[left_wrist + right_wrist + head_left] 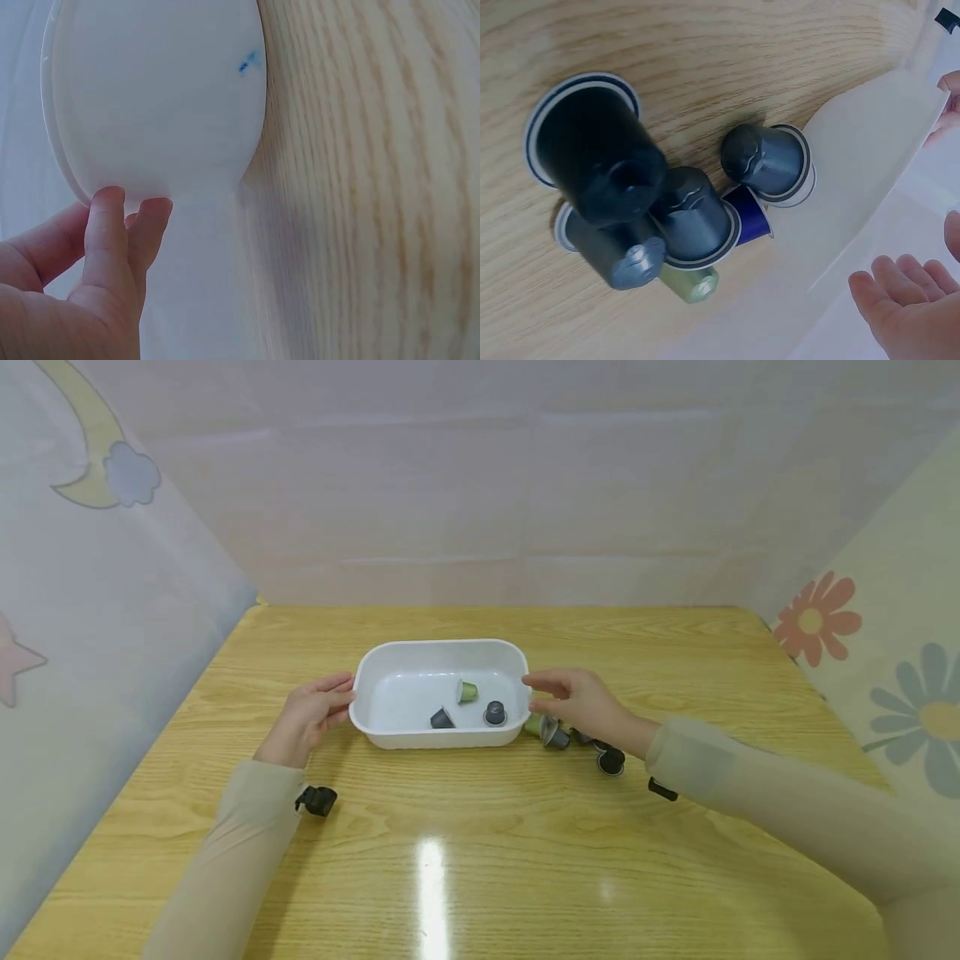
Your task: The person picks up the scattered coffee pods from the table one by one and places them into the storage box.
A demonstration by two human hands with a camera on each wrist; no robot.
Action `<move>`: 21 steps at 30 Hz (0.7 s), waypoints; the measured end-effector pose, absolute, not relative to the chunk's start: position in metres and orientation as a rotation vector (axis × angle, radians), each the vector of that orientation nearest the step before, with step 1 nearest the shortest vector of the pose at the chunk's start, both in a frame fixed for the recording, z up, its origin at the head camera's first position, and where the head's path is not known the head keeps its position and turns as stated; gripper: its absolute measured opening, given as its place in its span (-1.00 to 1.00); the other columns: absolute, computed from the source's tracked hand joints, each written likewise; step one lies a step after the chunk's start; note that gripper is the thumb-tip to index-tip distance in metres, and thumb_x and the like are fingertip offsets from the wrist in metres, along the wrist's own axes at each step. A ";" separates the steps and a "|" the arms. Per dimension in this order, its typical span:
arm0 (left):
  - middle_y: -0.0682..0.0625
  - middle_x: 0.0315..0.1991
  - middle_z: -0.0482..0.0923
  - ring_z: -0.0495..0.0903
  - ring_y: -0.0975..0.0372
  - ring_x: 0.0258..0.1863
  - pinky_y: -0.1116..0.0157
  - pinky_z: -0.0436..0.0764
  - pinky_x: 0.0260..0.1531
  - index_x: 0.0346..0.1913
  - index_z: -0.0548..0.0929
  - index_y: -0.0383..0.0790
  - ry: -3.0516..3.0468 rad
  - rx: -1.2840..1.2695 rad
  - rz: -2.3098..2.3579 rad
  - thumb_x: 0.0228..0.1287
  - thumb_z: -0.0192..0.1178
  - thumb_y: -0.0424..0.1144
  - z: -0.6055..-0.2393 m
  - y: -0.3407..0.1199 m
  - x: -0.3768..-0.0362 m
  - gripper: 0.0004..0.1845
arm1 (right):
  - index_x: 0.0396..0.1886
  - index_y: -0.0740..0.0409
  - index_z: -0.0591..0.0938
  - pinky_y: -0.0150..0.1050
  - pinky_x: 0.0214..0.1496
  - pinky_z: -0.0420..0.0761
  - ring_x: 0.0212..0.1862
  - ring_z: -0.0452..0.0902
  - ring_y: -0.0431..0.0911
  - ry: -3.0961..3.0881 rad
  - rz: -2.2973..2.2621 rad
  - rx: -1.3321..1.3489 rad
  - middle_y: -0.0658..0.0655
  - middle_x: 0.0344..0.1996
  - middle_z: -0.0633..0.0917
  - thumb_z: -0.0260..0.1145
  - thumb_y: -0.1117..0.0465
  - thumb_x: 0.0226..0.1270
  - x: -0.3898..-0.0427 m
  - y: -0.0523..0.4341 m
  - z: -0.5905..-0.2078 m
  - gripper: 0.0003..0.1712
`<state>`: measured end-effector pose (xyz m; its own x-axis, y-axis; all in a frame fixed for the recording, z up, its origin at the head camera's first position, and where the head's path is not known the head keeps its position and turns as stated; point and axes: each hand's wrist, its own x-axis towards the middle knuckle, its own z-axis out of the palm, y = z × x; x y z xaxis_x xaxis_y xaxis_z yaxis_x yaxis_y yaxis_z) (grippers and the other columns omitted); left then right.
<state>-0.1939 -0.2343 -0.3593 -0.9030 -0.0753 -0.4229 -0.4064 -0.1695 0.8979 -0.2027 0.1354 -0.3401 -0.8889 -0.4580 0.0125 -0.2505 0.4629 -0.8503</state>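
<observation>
White plastic tub (390, 739) sits on a wooden worktop (480, 860), steadied by the left hand (311, 714) with straight fingers against its end, while the right hand (581, 702) hovers open and empty just above a cluster of coffee capsules (558, 737) beside the tub

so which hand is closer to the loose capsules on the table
Right. The right hand hovers just above the capsule cluster beside the tub; the left hand touches the tub's far end.

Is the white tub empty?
No. The tub holds three capsules: a green one and two grey ones.
</observation>
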 end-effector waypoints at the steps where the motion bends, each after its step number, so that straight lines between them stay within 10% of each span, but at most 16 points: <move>1: 0.24 -0.35 0.61 0.64 0.43 -0.36 0.53 0.61 -0.39 0.47 0.18 -0.32 1.863 -0.553 2.176 0.40 0.08 -0.49 -0.359 -0.234 -0.194 -0.37 | 0.21 0.43 0.52 -0.03 0.21 0.50 0.27 0.41 0.17 2.503 -1.387 -0.615 0.34 0.21 0.51 0.35 0.40 0.28 -0.202 0.138 -0.340 -0.50; 21: 0.15 -0.19 0.62 0.63 0.42 -0.31 0.53 0.61 -0.34 0.47 0.18 -0.33 1.860 -0.531 2.189 0.40 0.08 -0.49 -0.361 -0.235 -0.193 -0.38 | 0.32 0.30 0.46 0.08 0.23 0.46 0.32 0.32 0.21 2.575 -1.342 -0.506 0.29 0.28 0.46 0.32 0.21 0.38 -0.190 0.186 -0.336 -0.43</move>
<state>-0.1932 -0.2352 -0.3615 -0.9104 -0.0648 -0.4086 -0.3928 -0.1746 0.9029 -0.1902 0.1858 -0.3357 -0.9229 -0.3847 -0.0136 -0.2092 0.5308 -0.8213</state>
